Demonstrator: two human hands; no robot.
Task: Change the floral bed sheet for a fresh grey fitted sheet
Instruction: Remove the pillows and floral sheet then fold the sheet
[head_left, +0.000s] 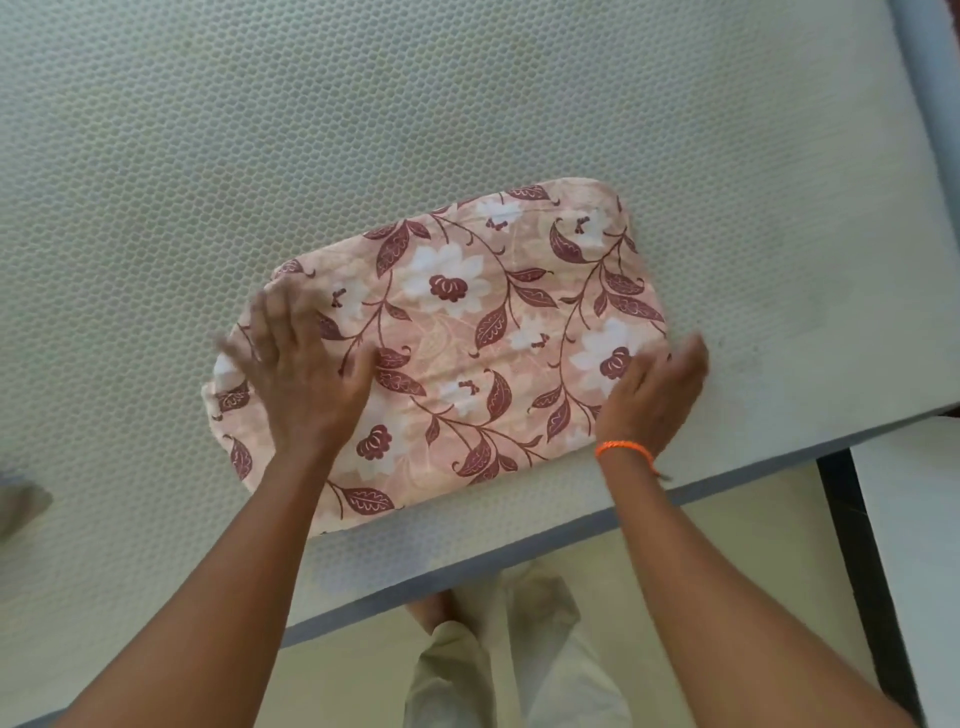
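Two bare forearms reach forward from the bottom edge; between them, lower down, show two legs in pale trousers (498, 670) and one bare foot (428, 610) on a cream floor (597, 561); the left hand (306, 374) lies with its fingers spread and straight on the left end of the folded floral sheet (467, 332), pressing down flat and clasping nothing, its fingertips blurred; the right hand (654, 395) rests on the sheet's right end, fingers extended and close together, also blurred, with nothing curled round the cloth; one orange braided band (626, 448) circles the right wrist; the sheet, pink with white flowers and maroon leaves, is folded into one thick rounded bundle and lies on the bare mattress (311, 130) near its front edge, tilted so the right end sits farther away; the mattress top is pale with a honeycomb quilting, edged by one grey border (519, 545) along the near side; one dark strip (857, 545) runs down the floor at right, beside a white surface (914, 519); one blurred grey shape (21, 501) sits at the left edge, and I cannot tell what it is.
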